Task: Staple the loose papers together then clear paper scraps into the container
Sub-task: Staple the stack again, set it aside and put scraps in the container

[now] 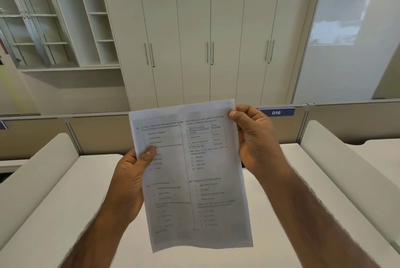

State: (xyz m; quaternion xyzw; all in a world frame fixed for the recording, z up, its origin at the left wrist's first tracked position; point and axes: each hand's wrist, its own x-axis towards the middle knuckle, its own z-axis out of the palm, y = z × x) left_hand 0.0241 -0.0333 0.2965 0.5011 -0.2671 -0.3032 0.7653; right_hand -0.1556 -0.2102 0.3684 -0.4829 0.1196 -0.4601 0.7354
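The papers are held up in the middle of the view, above the tabletop. The left grip pinches their edge at 9 o'clock, thumb on the front. The right grip pinches the corner at 2 o'clock. A side panel stands along the tabletop at 9 o'clock and a second panel at 3 o'clock. A partition runs across the far edge at 12 o'clock, with a number plate on its top at 1 o'clock. Behind the partition stand cupboards at 12 o'clock, shelves at 10 o'clock and a glass wall at 2 o'clock.
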